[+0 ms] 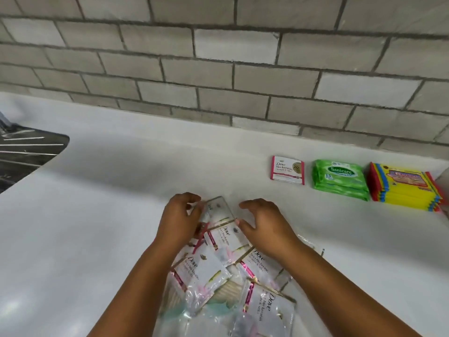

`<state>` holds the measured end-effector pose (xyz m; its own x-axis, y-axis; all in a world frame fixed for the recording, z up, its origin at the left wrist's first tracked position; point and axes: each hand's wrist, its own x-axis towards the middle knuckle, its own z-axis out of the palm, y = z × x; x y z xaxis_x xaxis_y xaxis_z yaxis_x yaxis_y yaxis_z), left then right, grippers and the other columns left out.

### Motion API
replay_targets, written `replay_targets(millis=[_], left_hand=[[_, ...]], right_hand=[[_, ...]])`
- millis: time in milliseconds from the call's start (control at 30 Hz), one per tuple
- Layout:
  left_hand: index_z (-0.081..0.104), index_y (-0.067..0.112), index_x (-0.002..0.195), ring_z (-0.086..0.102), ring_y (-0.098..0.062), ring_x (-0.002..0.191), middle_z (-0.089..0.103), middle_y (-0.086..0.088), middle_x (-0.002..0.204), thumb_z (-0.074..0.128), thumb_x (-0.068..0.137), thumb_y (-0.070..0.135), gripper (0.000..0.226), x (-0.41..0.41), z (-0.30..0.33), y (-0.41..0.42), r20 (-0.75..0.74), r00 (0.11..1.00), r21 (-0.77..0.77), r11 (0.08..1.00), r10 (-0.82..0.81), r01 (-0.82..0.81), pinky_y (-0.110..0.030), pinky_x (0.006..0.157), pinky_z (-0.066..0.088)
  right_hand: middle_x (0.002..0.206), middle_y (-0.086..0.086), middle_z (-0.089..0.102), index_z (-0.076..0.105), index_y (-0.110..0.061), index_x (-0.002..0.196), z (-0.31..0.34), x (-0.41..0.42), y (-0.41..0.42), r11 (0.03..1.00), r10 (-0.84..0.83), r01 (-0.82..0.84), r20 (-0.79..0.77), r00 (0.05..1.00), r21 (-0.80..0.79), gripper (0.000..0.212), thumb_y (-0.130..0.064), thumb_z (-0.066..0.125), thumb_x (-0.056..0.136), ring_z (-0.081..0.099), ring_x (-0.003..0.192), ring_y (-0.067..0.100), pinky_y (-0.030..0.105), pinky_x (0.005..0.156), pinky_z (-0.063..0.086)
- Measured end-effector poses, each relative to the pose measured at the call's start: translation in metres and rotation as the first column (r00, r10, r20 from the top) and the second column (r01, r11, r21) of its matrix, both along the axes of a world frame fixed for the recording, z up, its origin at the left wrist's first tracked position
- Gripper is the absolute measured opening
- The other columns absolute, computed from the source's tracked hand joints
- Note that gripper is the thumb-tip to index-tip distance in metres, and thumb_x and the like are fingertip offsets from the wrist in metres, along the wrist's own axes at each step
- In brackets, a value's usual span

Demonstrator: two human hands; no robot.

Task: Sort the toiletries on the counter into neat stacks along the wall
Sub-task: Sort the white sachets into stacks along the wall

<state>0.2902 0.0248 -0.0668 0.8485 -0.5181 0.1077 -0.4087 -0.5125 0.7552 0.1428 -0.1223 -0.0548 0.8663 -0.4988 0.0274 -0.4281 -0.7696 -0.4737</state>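
At six o'clock our left hand [181, 215] pinches the far sachet [217, 208] of a pile of white-and-pink plastic Dove sachets [213, 268]; our right hand [263, 224] touches it. At two o'clock, stacked green Sanicare wipe packs [340, 181] and yellow packets [405, 190] line the grey brick wall [218, 69].

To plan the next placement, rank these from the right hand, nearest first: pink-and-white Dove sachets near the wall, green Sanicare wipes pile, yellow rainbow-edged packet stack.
From the right hand:
1. Pink-and-white Dove sachets near the wall, straight beyond.
2. Green Sanicare wipes pile, further right.
3. Yellow rainbow-edged packet stack, far right.
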Motion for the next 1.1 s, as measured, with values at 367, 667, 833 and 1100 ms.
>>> replay_targets(millis=[367, 667, 833, 1100], left_hand=[[0.061, 0.011, 0.123, 0.057, -0.028, 0.111, 0.063, -0.011, 0.121, 0.058, 0.092, 0.04, 0.042, 0.023, -0.025, 0.068, 0.041, 0.998, 0.312, 0.948, 0.045, -0.055, -0.036, 0.096, 0.044], [0.06, 0.018, 0.122, 0.046, -0.024, 0.117, 0.053, -0.004, 0.124, 0.068, 0.085, 0.039, 0.043, 0.013, -0.031, 0.067, 0.04, 0.999, 0.275, 0.961, 0.024, -0.034, -0.034, 0.091, 0.041], [0.063, 0.02, 0.106, 0.058, -0.023, 0.104, 0.061, -0.001, 0.11, 0.071, 0.083, 0.03, 0.026, 0.014, -0.035, 0.065, -0.006, 1.0, 0.184, 0.983, 0.01, -0.009, -0.036, 0.086, 0.049], [0.047, 0.022, 0.094, 0.066, -0.016, 0.077, 0.07, -0.003, 0.091, 0.071, 0.085, 0.008, 0.029, 0.014, -0.019, 0.058, -0.393, 0.907, -0.397, 0.918, -0.154, -0.017, -0.031, 0.07, 0.053]], right_hand=[[0.132, 0.003, 0.053, 0.056, -0.019, 0.128, -0.01, 0.042, 0.067, 0.999, 0.047, -0.05, -0.124, 0.991, -0.02, 0.047, -0.049, 0.055, 0.091, 0.041, 0.125, 0.026, 0.037, 0.1, 0.04], [0.133, 0.004, 0.048, 0.056, -0.024, 0.127, -0.021, 0.06, 0.076, 0.99, -0.014, -0.017, -0.218, 0.976, -0.14, 0.061, -0.062, 0.062, 0.08, 0.04, 0.123, 0.026, 0.041, 0.099, 0.036], [0.126, 0.0, 0.052, 0.058, -0.027, 0.119, -0.024, 0.063, 0.077, 0.995, -0.049, 0.034, -0.164, 0.985, -0.092, 0.054, -0.056, 0.07, 0.075, 0.042, 0.12, 0.024, 0.04, 0.097, 0.038], [0.09, -0.003, 0.066, 0.055, -0.026, 0.091, -0.006, 0.055, 0.078, 0.921, -0.2, 0.071, 0.31, 0.93, 0.382, 0.022, -0.027, 0.074, 0.08, 0.063, 0.086, 0.021, 0.04, 0.073, 0.054]])
